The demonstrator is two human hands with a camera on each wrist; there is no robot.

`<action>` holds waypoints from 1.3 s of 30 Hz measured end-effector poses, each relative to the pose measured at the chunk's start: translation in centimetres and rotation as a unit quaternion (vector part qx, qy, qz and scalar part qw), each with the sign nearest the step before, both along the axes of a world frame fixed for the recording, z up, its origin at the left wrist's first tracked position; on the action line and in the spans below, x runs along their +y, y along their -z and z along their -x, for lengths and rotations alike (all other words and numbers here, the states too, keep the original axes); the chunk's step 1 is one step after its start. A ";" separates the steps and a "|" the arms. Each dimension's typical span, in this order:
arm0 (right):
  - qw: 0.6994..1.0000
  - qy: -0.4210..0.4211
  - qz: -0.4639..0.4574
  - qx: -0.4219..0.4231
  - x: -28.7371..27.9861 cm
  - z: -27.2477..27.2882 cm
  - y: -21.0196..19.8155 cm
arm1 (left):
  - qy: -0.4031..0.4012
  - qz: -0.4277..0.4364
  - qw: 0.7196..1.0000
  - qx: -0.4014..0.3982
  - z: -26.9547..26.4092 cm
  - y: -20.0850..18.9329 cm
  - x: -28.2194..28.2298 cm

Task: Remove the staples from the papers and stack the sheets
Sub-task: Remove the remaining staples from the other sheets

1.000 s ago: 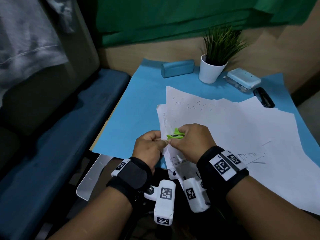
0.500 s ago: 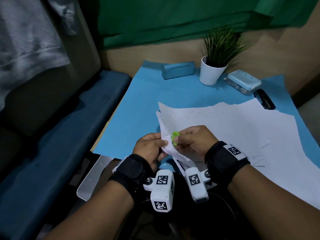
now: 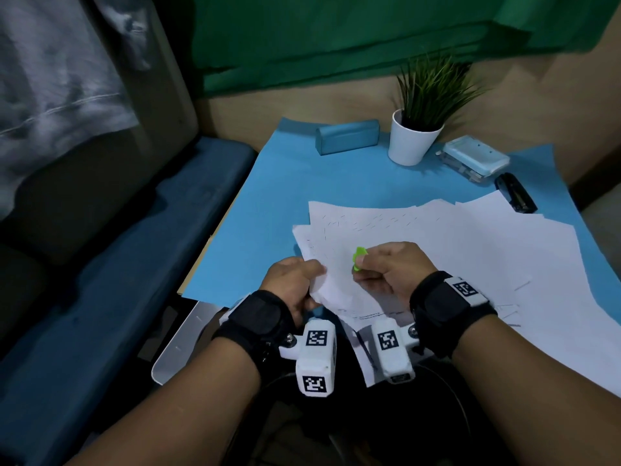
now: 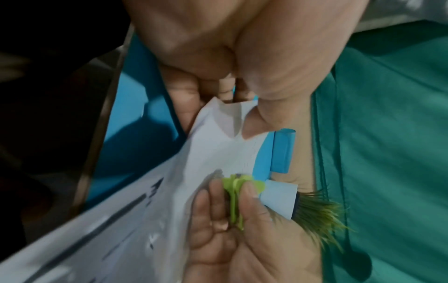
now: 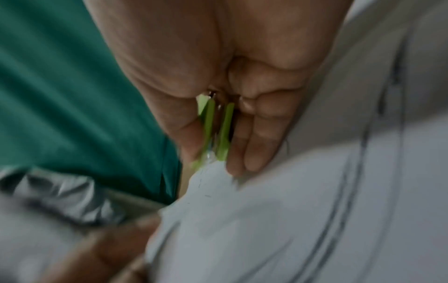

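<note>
White sheets of paper lie fanned out over the blue table cover, several carrying rows of small staples. My left hand pinches the crumpled corner of one sheet at the table's near edge. My right hand grips a lime-green staple remover, squeezed between thumb and fingers. In the right wrist view the green staple remover has its tip at the paper's edge. No staple shows in its tip through the blur.
At the back of the table stand a teal case, a white pot with a green plant, a pale-blue box and a black stapler. A blue bench runs along the left.
The raised top sheet has dropped back flat onto the pile. My right hand with the staple remover shifted right, away from the left hand, which keeps pinching the sheet's corner.
</note>
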State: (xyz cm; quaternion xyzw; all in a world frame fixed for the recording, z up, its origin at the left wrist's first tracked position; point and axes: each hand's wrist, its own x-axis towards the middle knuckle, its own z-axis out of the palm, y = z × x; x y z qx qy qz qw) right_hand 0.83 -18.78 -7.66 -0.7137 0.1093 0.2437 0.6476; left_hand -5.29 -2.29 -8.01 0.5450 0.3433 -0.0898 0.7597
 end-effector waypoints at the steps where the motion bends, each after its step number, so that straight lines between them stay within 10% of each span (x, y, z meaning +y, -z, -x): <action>1: 0.999 -0.018 0.022 -0.021 0.0 -0.1 0.0 | 0.015 -0.006 1.000 -0.001 -0.1 -0.2 -0.1; 7: 0.870 -0.197 0.368 -0.261 0.6 0.5 -1.2 | 0.039 -0.048 0.997 -0.050 -0.8 -0.2 -0.9; 13: 0.827 -0.193 0.410 -0.332 1.1 1.4 -1.0 | 0.011 -0.014 0.998 -0.067 -0.3 0.0 -1.1; 39: 0.907 -0.158 0.315 -0.232 1.7 0.5 -0.8 | 0.007 -0.013 0.997 -0.076 -0.1 0.1 -0.7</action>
